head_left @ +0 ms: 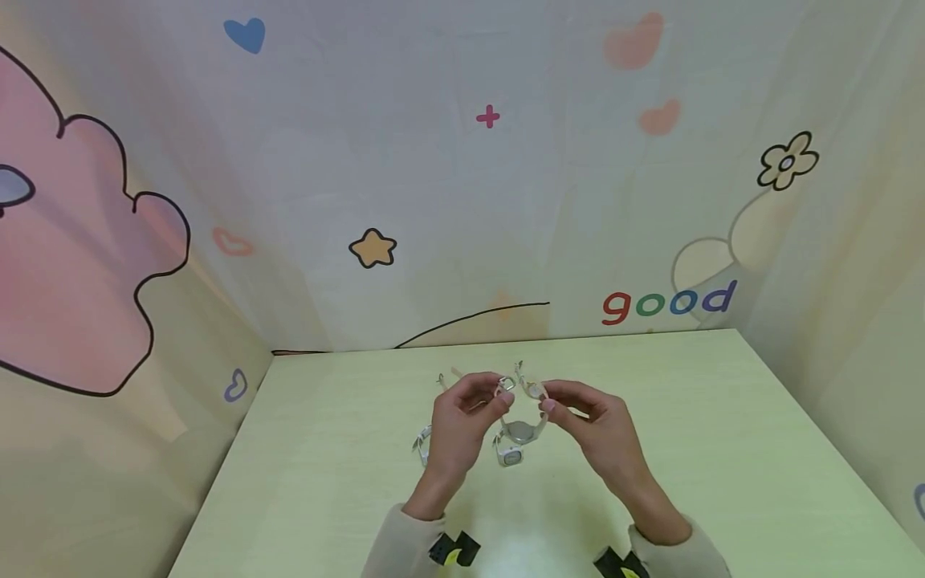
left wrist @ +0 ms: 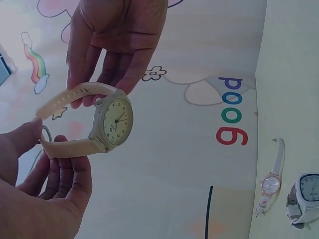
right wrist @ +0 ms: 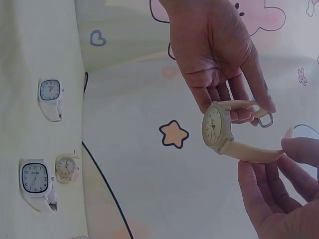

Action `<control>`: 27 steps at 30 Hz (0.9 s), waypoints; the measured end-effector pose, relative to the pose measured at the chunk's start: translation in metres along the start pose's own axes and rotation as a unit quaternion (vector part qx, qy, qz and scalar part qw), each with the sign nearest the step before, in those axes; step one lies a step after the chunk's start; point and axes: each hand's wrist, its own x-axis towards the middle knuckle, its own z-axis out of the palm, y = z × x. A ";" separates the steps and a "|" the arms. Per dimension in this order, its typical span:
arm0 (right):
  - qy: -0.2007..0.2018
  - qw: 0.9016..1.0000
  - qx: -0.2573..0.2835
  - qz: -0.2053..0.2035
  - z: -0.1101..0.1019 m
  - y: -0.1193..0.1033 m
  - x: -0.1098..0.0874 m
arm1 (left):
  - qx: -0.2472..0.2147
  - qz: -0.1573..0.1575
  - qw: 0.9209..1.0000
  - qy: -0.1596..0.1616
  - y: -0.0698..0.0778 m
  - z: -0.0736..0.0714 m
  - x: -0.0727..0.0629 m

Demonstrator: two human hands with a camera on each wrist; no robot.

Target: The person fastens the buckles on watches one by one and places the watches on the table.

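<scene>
Both hands hold a round-faced wristwatch (head_left: 520, 432) with a cream strap up above the table. My left hand (head_left: 458, 425) pinches the strap end with the metal buckle (right wrist: 266, 120) between thumb and fingers. The other strap end, with a row of holes (left wrist: 75, 93), is pinched by my right hand (head_left: 607, 433). Between the hands the strap curves up in an unfastened loop, the pale dial (left wrist: 118, 121) hanging at its bottom. In the left wrist view the strap ends come close together near the left thumb.
On the pale table (head_left: 723, 449) lie several other watches. A white square-faced watch (right wrist: 35, 178) is beside a small round watch (right wrist: 66, 167); another square-faced one (right wrist: 50, 90) lies further left in the head view. A printed curtain (head_left: 462, 185) hangs behind the table.
</scene>
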 end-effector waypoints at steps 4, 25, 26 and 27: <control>-0.005 1.000 -0.012 -0.001 0.002 -0.001 -0.002 | 0.004 0.006 1.000 0.002 0.002 -0.002 -0.003; -0.024 0.999 -0.029 -0.001 0.009 0.000 -0.005 | 0.024 0.013 1.000 -0.002 0.007 -0.006 -0.013; -0.023 0.999 -0.030 -0.001 0.009 0.000 -0.005 | 0.027 0.012 1.000 -0.001 0.007 -0.006 -0.013; -0.023 0.999 -0.032 -0.002 0.009 -0.001 -0.005 | 0.029 0.012 1.000 -0.002 0.007 -0.007 -0.013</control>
